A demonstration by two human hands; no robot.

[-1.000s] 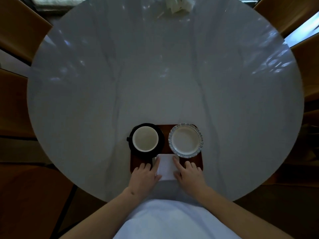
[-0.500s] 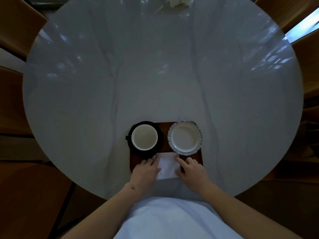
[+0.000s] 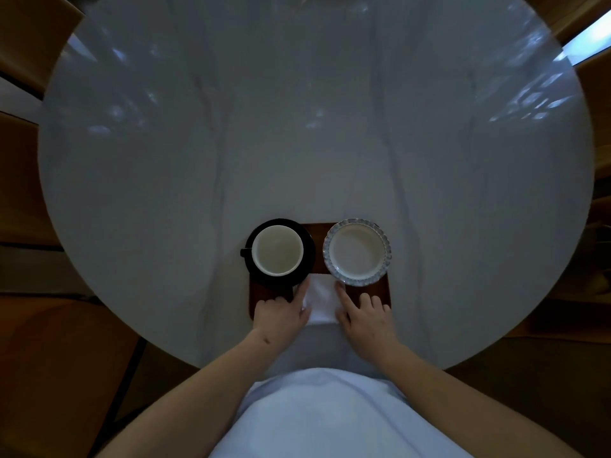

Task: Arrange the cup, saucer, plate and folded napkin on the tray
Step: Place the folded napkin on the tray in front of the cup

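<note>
A dark brown tray (image 3: 380, 290) lies at the table's near edge. On its left, a white-lined cup (image 3: 277, 251) stands on a black saucer (image 3: 309, 246). A white plate (image 3: 357, 252) with a blue fluted rim sits on its right. A folded white napkin (image 3: 322, 299) lies on the tray's front middle, just below the gap between saucer and plate. My left hand (image 3: 281, 314) touches the napkin's left edge with a straight index finger. My right hand (image 3: 367, 317) does the same on the right edge. The other fingers of both hands are loosely curled on the tray.
The round grey marble table (image 3: 297, 127) stretches far beyond the tray. Brown wooden chairs (image 3: 29, 38) ring the table. My white-clothed torso (image 3: 324, 414) is close against the near edge.
Both index fingers have stretched forward along the napkin's sides compared with half a second ago. The napkin, cup, saucer and plate stay where they were on the tray.
</note>
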